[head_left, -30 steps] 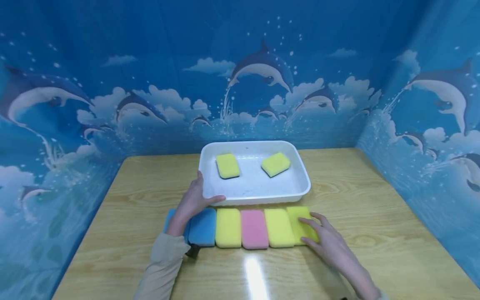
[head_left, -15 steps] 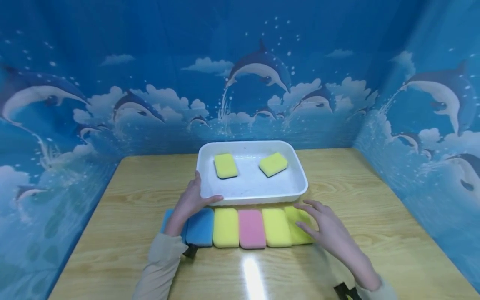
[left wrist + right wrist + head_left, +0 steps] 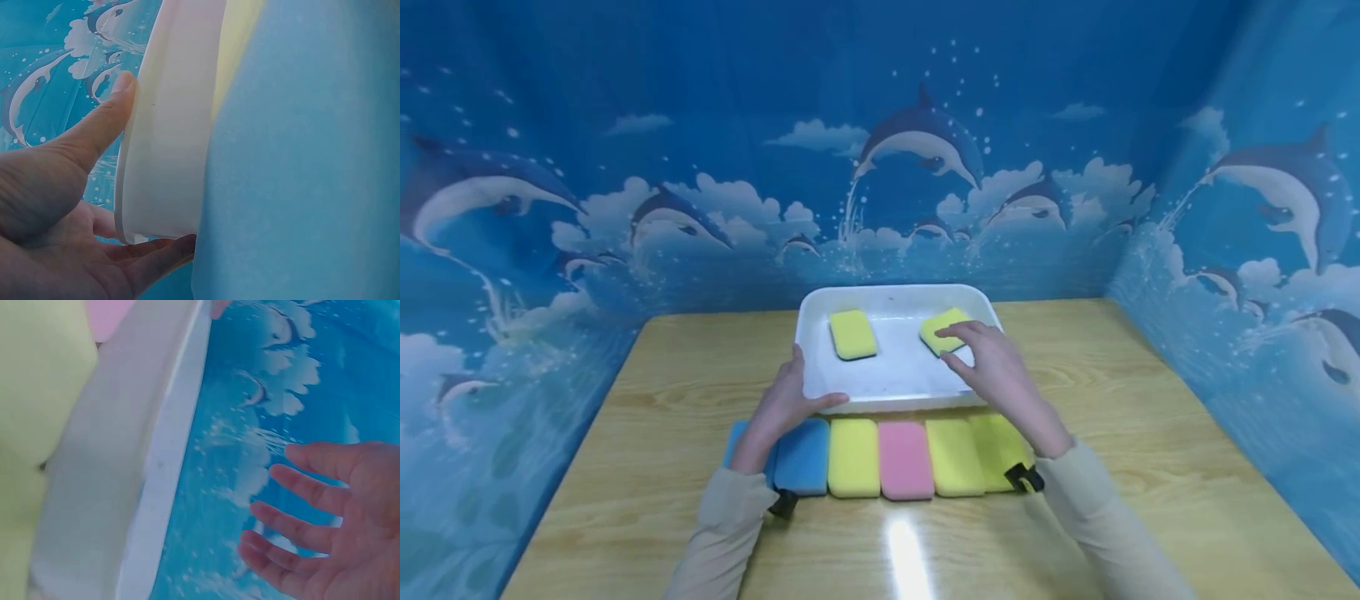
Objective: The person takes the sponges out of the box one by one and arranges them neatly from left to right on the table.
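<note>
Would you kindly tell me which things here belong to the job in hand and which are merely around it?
Likely in the job:
white tray
two yellow sponges inside
row of sponges alongside

Merely around:
wooden table
dolphin backdrop

- A wood-grain surface [image 3: 1135,417] carries a white tray [image 3: 891,375] near its far edge.
- Blue, yellow and pink sponges [image 3: 906,461] lie side by side, nearer the front edge.
</note>
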The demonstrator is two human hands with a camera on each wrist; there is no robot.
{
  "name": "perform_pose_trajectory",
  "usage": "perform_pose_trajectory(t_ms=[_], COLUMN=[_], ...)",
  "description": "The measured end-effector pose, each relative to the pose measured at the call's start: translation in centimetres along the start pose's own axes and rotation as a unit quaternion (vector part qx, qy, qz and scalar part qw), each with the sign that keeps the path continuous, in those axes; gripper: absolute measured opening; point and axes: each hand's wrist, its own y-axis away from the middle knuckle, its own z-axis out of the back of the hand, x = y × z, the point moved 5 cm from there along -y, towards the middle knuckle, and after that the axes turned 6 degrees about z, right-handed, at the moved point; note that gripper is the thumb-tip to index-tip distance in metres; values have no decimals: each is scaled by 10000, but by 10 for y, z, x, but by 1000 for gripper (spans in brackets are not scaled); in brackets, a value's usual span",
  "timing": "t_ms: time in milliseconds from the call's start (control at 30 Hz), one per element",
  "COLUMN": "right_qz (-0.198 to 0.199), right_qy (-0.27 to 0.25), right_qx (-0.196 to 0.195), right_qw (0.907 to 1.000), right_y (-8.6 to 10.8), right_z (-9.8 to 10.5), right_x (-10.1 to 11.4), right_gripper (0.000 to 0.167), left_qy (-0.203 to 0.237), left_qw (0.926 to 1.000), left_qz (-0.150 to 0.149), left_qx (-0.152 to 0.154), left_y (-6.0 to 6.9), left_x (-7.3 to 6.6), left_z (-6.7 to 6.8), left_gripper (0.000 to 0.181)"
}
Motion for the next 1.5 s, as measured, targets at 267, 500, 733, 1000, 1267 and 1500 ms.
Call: perform_pose_trajectory(t_ms=[267, 500, 733, 1000, 1267, 1500], right_qz=[46, -175, -795, -1104, -1063, -819], right_qy=[47, 110, 85, 268, 471, 487], right_qx=[1010, 1686, 1963, 2268, 2348, 2361], right_qw=[9949, 9855, 9773, 9673, 9651, 9670], right_y=[-73, -112, -127, -132, -138, -141], right_z=[-45, -85, -120, -139, -152, -154], right_x=[20, 34, 37, 34, 36, 41], right_gripper=[34, 44, 62, 73, 57, 57], left_qy=[1, -81, -251, -174, -45, -13], left_qw=[10000, 9999, 9995, 9996, 9991, 9989], left_qz=[-8, 94, 136, -67, -83, 166], left_qx=[-70, -42, -167, -197, -404, -444], left_y=[0, 2, 2, 1, -1, 0], left_x=[-3, -5, -8, -11, -10, -3], left_z=[-2, -6, -10, -15, -11, -3], left_gripper=[126, 127, 123, 119, 119, 120])
